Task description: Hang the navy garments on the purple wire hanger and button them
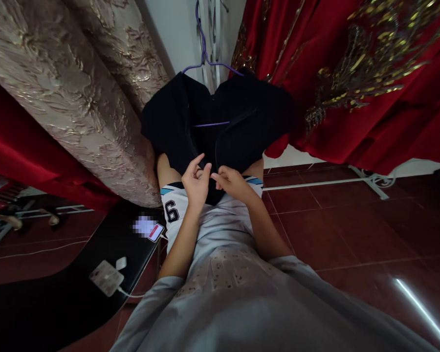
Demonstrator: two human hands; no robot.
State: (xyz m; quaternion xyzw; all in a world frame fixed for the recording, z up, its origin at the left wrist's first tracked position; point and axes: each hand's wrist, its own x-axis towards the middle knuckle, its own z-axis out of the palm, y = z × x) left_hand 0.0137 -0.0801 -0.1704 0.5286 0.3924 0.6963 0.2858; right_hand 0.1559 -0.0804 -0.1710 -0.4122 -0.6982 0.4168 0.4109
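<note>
A dark navy jacket (242,132) hangs open at the front from a purple hanger (204,56), its lower part lying over my lap. Whether it has sleeves cannot be made out. My left hand (197,182) is at the lower end of its left front edge, fingers curled on the cloth and the index finger partly raised. Opposite it, my right hand (233,185) pinches the lower end of the other front edge between thumb and fingers. The two thumbs are close together, a small gap apart. What lies between the fingertips is too small and dark to see clearly.
A black bench (69,293) on the left carries a lit phone (154,231), a white power bank (107,277) with a cable, and a small white case (121,263). Red gold-embroidered fabric (337,83) hangs at right, beige textured fabric (77,98) at left. A white rack foot (370,183) stands on the tiles.
</note>
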